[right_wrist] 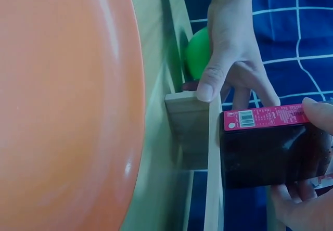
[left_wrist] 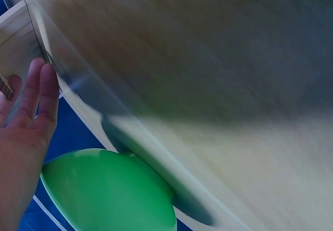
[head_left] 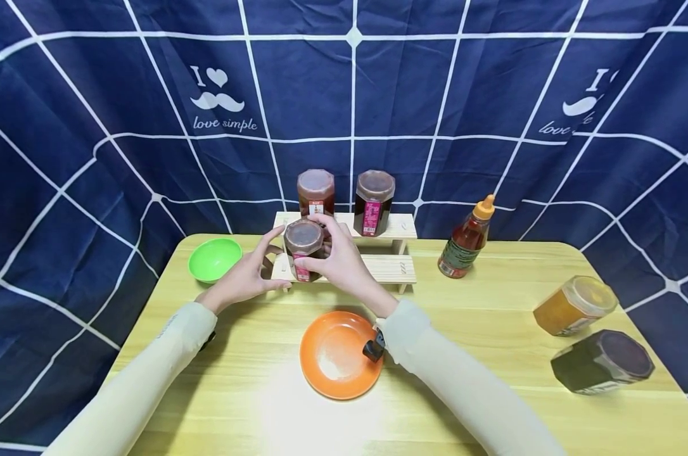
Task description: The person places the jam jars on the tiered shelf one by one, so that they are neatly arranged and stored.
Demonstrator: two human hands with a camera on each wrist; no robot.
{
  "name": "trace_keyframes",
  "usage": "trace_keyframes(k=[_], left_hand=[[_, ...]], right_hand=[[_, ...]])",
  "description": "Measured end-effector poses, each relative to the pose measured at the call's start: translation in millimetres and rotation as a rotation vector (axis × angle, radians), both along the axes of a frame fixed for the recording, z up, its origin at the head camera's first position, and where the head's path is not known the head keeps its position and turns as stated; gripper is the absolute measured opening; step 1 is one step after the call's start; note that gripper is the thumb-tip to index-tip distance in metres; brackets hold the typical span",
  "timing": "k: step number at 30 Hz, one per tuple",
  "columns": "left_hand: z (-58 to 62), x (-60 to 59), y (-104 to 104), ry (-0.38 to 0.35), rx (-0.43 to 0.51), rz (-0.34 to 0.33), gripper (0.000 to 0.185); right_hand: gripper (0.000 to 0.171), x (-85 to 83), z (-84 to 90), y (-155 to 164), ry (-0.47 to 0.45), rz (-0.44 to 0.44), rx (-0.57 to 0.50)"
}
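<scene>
My right hand (head_left: 346,259) grips a dark, many-sided jar (head_left: 304,237) with a pink label, thumb on one side and fingers on the other. In the right wrist view the base of this jar (right_wrist: 270,153) is right at the lower step of a small two-step wooden rack (head_left: 386,269). My left hand (head_left: 242,277) is at the rack's left end, fingers spread and thumb by its front edge. The left wrist view shows those fingers (left_wrist: 48,88) extended beside the wood. Two more jars, one reddish (head_left: 315,183) and one dark (head_left: 374,196), stand on the upper step.
A green bowl (head_left: 213,259) sits left of the rack, close to my left hand. An orange plate (head_left: 341,387) lies in front, under my right wrist. To the right stand a sauce bottle (head_left: 464,247), a yellow jar (head_left: 574,307) and a dark jar (head_left: 600,364). Blue cloth hangs behind.
</scene>
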State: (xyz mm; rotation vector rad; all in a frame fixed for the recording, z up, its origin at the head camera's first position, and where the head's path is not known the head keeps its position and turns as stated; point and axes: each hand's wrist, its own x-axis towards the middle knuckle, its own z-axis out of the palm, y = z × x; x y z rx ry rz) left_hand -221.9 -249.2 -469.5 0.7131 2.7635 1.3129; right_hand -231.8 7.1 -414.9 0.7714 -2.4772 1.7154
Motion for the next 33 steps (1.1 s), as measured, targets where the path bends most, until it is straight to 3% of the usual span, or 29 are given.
trace_keyframes(k=[12, 24, 33], left_hand=[[4.3, -0.1, 3, -0.010, -0.010, -0.002, 0.120], [3.4, -0.4, 5, -0.019, -0.010, 0.002, 0.120], [3.2, 1.2, 3, -0.018, -0.013, 0.012, 0.119]], right_hand=[[0.087, 2.7, 1.2, 0, 0.025, -0.004, 0.003], [0.085, 9.8, -3.2, 6, -0.069, 0.003, -0.058], [0.081, 23.3, 8.9, 20, -0.122, -0.035, -0.079]])
